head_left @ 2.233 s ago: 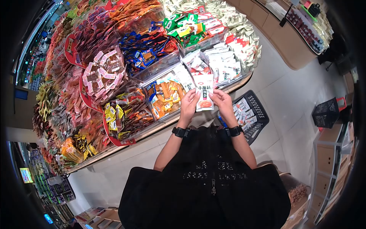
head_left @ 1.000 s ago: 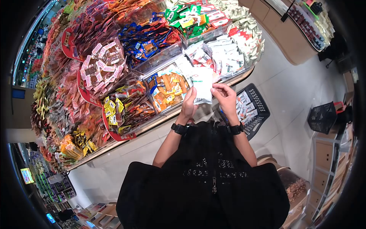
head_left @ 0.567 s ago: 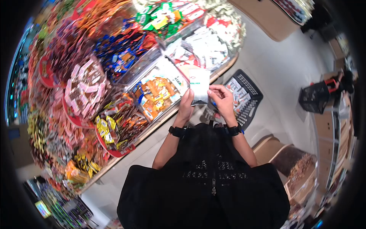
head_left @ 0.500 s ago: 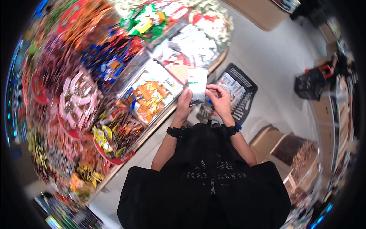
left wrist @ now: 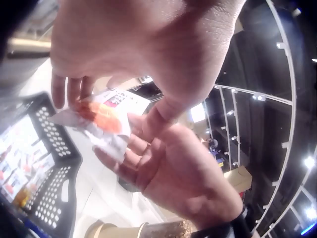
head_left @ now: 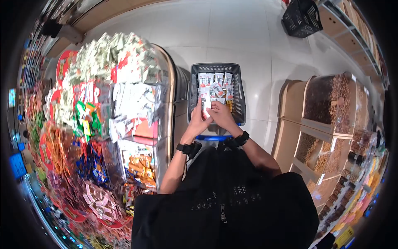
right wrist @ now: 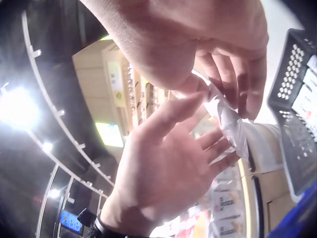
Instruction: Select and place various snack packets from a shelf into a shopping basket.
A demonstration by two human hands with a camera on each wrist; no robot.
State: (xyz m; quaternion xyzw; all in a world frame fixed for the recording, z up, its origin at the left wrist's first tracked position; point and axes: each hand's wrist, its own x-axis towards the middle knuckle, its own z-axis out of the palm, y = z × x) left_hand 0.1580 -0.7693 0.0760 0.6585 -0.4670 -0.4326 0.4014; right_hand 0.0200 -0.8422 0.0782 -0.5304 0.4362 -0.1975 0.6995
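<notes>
Both hands are close together over the near part of a dark shopping basket [head_left: 237,79]. Between them is a white snack packet [head_left: 205,99] with dark print, its orange food picture showing in the left wrist view. My left hand [head_left: 197,121] grips it from the left, thumb near its lower end. From the right, my right hand [head_left: 224,117] pinches its lower part between thumb and fingers. In the right wrist view the packet [right wrist: 228,119] is seen nearly edge-on. Several similar white packets [head_left: 217,89] lie inside the basket, partly hidden by the hands.
A display stand [head_left: 171,83] heaped with packaged snacks runs along the left. Wooden bins [head_left: 321,124] with clear fronts hold nuts and dry goods on the right. Another dark basket [head_left: 302,18] stands at the far right, and pale tiled floor [head_left: 248,41] stretches ahead.
The view has swung right, so the basket now lies straight ahead and the stand left. The packet has been turned over twice, and both hands have carried it over the basket, drawing closer together.
</notes>
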